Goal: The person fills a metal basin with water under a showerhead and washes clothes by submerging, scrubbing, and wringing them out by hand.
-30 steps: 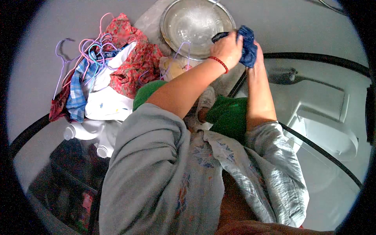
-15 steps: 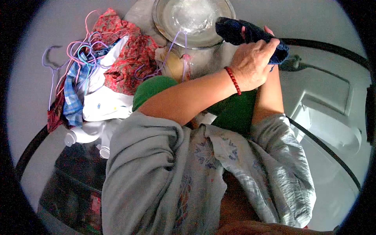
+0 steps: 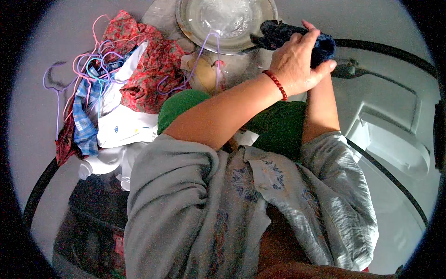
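Observation:
My left hand point(image 3: 299, 60), with a red beaded bracelet point(image 3: 275, 84) at the wrist, lies across a dark blue cloth point(image 3: 325, 49). Its fingers rest over the fabric and its thumb is spread to the right. My right hand point(image 3: 306, 24) is mostly hidden behind the left hand and the bunched cloth; only a fingertip shows above it. The cloth's loose end points left, towards a metal basin point(image 3: 180, 23) holding clear water. Whether the cloth is a sock or another small garment, I cannot tell.
At left lies a heap with a red patterned garment point(image 3: 153, 69), white cloth point(image 3: 125, 128), blue checked cloth point(image 3: 85, 125) and several plastic hangers point(image 3: 56, 90). White bottles point(image 3: 108, 159) lie below. A white machine lid with a moulded handle point(image 3: 395, 144) is at right.
My left hand has shifted slightly up and left, and its thumb has opened away from the fingers. The cloth is bunched differently. The view has shifted slightly.

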